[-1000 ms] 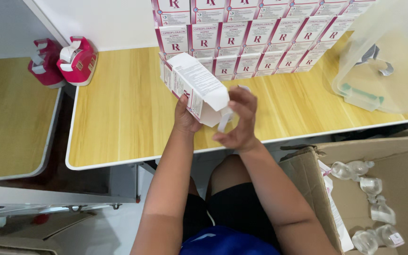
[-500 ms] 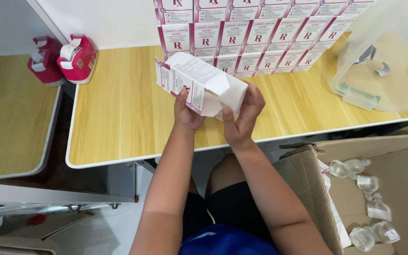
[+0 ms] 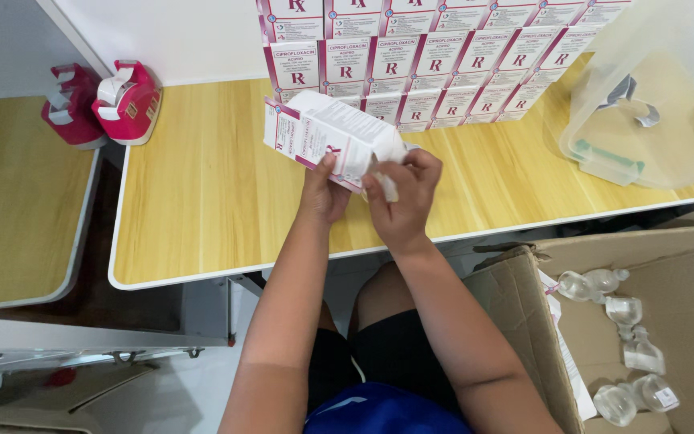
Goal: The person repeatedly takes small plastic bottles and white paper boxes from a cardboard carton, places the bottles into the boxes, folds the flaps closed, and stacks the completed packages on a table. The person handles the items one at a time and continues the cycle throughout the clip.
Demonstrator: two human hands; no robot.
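above the table edge at upper centre of the frame, the left hand (image 3: 323, 193) grips the white-and-pink carton (image 3: 327, 138) underneath while the right hand (image 3: 402, 197) pinches its open end flap; light, crushable card, best held by its side panels.

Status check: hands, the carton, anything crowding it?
Left hand grips white-and-pink cardboard carton from below. Right hand fingers at its open end flap. Stacked matching cartons right behind, apart.

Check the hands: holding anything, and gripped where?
Both hold one white-and-pink carton. Left hand grips its underside near the middle; right hand pinches the open end flap.
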